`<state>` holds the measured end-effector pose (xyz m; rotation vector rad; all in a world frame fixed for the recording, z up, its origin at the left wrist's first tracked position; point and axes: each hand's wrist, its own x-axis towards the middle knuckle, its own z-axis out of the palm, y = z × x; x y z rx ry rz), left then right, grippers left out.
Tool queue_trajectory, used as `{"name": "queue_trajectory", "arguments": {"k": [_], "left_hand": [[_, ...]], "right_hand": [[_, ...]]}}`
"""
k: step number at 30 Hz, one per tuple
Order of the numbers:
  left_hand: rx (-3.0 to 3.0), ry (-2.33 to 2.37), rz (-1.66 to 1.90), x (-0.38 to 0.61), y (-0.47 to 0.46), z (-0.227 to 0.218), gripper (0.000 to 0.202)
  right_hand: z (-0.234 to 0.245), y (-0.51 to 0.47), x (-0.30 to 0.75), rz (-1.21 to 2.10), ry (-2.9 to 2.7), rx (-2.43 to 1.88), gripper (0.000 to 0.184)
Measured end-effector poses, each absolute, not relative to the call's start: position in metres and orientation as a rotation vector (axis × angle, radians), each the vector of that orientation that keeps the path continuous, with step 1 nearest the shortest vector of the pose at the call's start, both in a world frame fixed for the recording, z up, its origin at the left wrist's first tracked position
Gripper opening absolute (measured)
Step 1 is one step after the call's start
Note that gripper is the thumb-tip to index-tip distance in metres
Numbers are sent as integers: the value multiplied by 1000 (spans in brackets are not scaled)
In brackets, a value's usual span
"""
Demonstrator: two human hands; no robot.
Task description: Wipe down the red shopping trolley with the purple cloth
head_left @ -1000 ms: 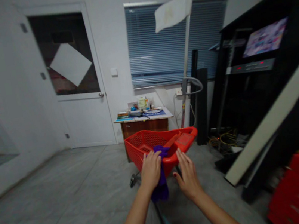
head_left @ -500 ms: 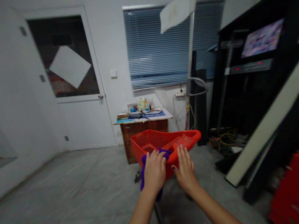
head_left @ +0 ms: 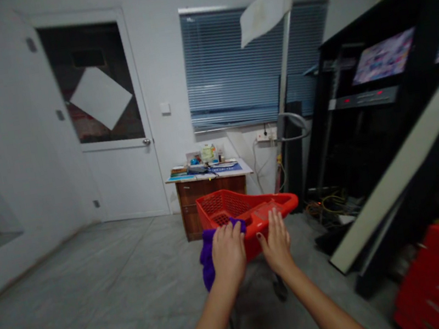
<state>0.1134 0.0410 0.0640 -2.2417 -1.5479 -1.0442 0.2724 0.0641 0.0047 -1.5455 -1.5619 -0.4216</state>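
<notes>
Grey floor (head_left: 99,300) runs left of the red cart (head_left: 253,219) to the door (head_left: 124,182); a leaning panel (head_left: 399,178) bounds the right. Left hand (head_left: 228,249): fingers bent over purple cloth (head_left: 207,261) at the cart's near rim. Right hand (head_left: 275,242): fingers straight, thumb spread, against the rim. Cart basket: latticed walls. Desk (head_left: 227,185) behind bears bottles (head_left: 211,153).

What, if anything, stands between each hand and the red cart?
The purple cloth lies between the left hand and the red cart; nothing visible stands between the right hand and the cart.
</notes>
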Motion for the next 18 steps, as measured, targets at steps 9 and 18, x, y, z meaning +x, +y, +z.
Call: {"name": "queue_trajectory", "arguments": {"k": [9, 18], "left_hand": [[-2387, -1503, -1042, 80, 54, 65, 42], [-2070, -1682, -1115, 135, 38, 46, 53]], "right_hand": [[16, 60, 329, -449, -1682, -1555, 62], [2, 66, 306, -433, -1560, -1506, 75]]}}
